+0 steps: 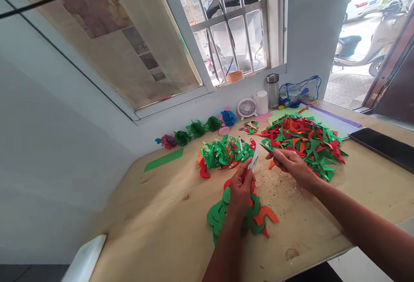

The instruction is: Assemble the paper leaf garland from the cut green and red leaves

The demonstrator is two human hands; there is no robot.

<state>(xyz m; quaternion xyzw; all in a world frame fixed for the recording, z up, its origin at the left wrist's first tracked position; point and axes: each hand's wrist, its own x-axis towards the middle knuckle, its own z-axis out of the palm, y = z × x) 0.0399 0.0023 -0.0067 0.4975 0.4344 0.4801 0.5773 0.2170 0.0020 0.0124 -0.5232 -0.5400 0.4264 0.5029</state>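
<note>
My left hand (241, 191) is closed on a narrow white piece of paper (254, 161) with faint print, its tip pointing up. A bit of red shows by the fingers, partly hidden. To the right, my right hand (293, 165) grips a thin dark pointed tool (267, 148); whether it is scissors or tweezers I cannot tell. Its tip points at the white piece, a small gap apart. Under my left hand lies a pile of curved green, red and orange paper cutouts (218, 215). Behind it is a row of similar cutouts (223, 152) with small white patches.
A heap of green, red and orange paper scraps (304, 139) lies beyond my right hand. A black phone (383, 146) rests at the table's right. Along the wall stand paper flowers (196, 129), a small white fan (247, 108), a glass bottle (273, 94) and a clear pouch (299, 92).
</note>
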